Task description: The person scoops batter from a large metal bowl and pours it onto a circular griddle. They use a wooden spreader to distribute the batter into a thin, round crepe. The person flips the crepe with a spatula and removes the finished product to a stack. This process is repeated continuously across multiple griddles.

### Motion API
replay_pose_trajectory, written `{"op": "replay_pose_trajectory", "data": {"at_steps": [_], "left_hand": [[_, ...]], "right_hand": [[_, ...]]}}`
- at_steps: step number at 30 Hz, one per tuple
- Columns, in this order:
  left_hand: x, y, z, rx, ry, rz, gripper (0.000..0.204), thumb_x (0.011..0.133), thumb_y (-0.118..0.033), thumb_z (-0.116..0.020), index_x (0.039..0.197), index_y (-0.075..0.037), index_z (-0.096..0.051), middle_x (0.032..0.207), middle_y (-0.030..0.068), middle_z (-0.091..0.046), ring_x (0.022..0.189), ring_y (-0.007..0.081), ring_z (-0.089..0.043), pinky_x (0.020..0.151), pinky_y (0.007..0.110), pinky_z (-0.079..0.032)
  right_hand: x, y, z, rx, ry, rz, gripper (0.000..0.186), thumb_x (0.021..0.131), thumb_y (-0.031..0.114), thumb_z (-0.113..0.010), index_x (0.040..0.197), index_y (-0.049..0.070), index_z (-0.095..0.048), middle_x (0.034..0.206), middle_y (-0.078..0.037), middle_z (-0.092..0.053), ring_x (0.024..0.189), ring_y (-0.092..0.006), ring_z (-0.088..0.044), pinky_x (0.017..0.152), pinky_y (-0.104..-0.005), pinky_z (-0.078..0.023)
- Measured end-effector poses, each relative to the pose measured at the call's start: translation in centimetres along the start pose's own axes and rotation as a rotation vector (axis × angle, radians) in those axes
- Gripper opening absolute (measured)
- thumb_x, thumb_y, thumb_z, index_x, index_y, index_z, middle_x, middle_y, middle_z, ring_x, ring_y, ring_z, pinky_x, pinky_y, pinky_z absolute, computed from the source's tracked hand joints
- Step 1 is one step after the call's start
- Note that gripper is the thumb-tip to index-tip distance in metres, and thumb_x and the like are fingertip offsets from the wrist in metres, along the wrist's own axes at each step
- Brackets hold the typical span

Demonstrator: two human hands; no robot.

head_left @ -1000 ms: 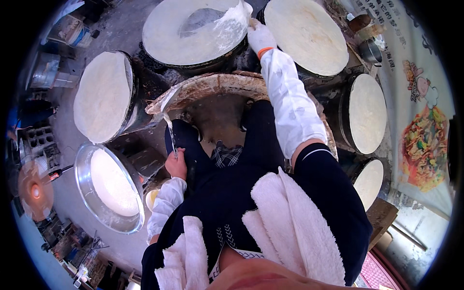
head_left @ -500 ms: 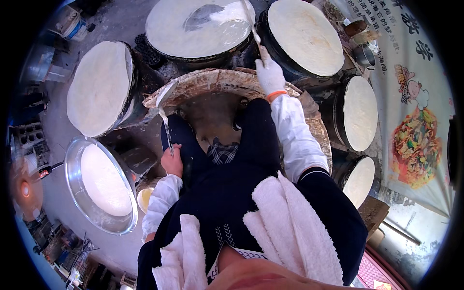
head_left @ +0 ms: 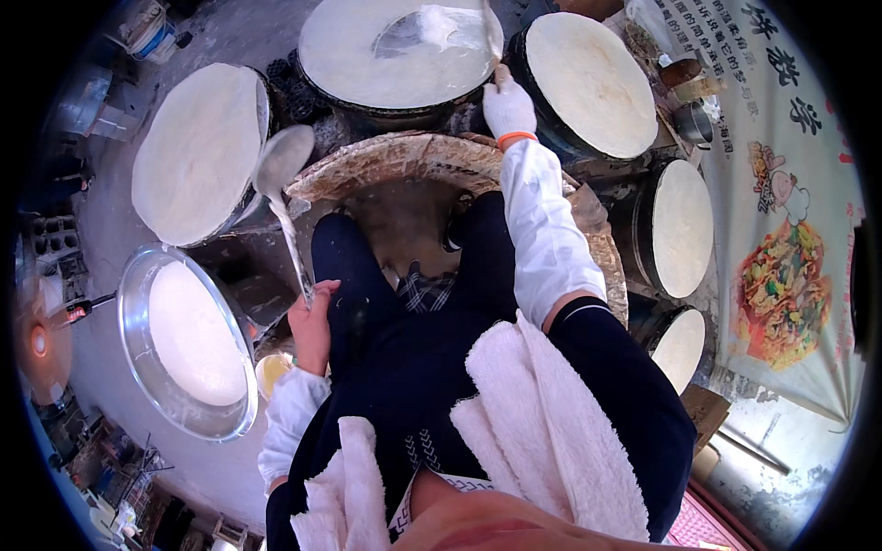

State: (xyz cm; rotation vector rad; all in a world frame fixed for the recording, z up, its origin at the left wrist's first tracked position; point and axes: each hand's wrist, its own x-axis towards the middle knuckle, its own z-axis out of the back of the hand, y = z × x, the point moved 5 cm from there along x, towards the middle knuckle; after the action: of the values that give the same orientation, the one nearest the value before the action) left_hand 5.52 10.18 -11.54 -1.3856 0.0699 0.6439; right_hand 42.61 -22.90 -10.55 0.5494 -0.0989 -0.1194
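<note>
My bare left hand (head_left: 312, 326) is closed round the handle of a metal ladle (head_left: 283, 158), whose bowl is by the left end of a curved, crusted ledge. In my right hand (head_left: 508, 108), which wears a white glove, is a batter-coated stick (head_left: 494, 46); its far end is out of view. The stick reaches over the middle round griddle (head_left: 354, 55). White batter covers much of this griddle, with a thicker white patch (head_left: 448, 26) near a thin, greyish area.
Pale round sheets cover the left griddle (head_left: 197, 151) and several on the right, such as this griddle (head_left: 593, 83). A metal basin (head_left: 138, 372) of white batter (head_left: 197, 331) stands at left. The curved ledge (head_left: 395, 151) rings my knees. A printed banner (head_left: 781, 220) hangs at right.
The ladle has turned so that its bowl shows broadly, and my left hand has shifted slightly left. My right hand has come slightly nearer with the stick, and the thick batter patch looks smaller.
</note>
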Motion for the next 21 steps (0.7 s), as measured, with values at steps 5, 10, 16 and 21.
{"op": "replay_pose_trajectory", "data": {"at_steps": [5, 10, 16, 21], "left_hand": [[0.2, -8.2, 0.0, -0.318, 0.214, 0.241, 0.035, 0.104, -0.034, -0.052, 0.098, -0.002, -0.065, 0.081, 0.0071, -0.066, 0.053, 0.0092, -0.056, 0.050, 0.020, -0.045], [0.8, -12.1, 0.8, -0.431, 0.276, 0.158, 0.038, 0.106, -0.038, -0.048, 0.105, -0.002, -0.060, 0.081, 0.0056, -0.065, 0.042, 0.0062, -0.045, 0.040, 0.019, -0.036], [3.5, -15.8, 0.0, -0.346, 0.274, 0.082, 0.041, 0.106, -0.031, -0.047, 0.128, 0.003, -0.055, 0.084, 0.0010, -0.063, 0.046, 0.0036, -0.044, 0.041, 0.019, -0.035], [8.6, -18.6, -1.5, -0.288, 0.290, 0.009, 0.039, 0.105, -0.025, -0.046, 0.133, 0.003, -0.050, 0.085, 0.0007, -0.060, 0.048, 0.0052, -0.046, 0.044, 0.022, -0.036]], "right_hand": [[-4.2, 7.1, -3.0, -0.003, 0.210, 0.081, 0.043, 0.093, 0.034, -0.051, 0.131, 0.016, -0.059, 0.107, -0.026, -0.068, 0.099, -0.0445, -0.065, 0.089, -0.0537, -0.051], [-7.4, 3.4, 0.0, 0.164, 0.133, -0.014, 0.048, 0.093, 0.034, -0.055, 0.141, 0.027, -0.052, 0.103, -0.024, -0.069, 0.097, -0.0437, -0.066, 0.084, -0.0502, -0.052], [-6.8, 4.1, -2.9, 0.176, 0.204, 0.205, 0.041, 0.092, 0.039, -0.059, 0.122, 0.013, -0.066, 0.103, -0.026, -0.067, 0.099, -0.0450, -0.063, 0.086, -0.0480, -0.051], [0.9, 3.5, -0.1, 0.108, 0.072, 0.160, 0.045, 0.090, 0.041, -0.056, 0.103, 0.000, -0.069, 0.100, -0.028, -0.068, 0.097, -0.0446, -0.065, 0.087, -0.0507, -0.052]]}}
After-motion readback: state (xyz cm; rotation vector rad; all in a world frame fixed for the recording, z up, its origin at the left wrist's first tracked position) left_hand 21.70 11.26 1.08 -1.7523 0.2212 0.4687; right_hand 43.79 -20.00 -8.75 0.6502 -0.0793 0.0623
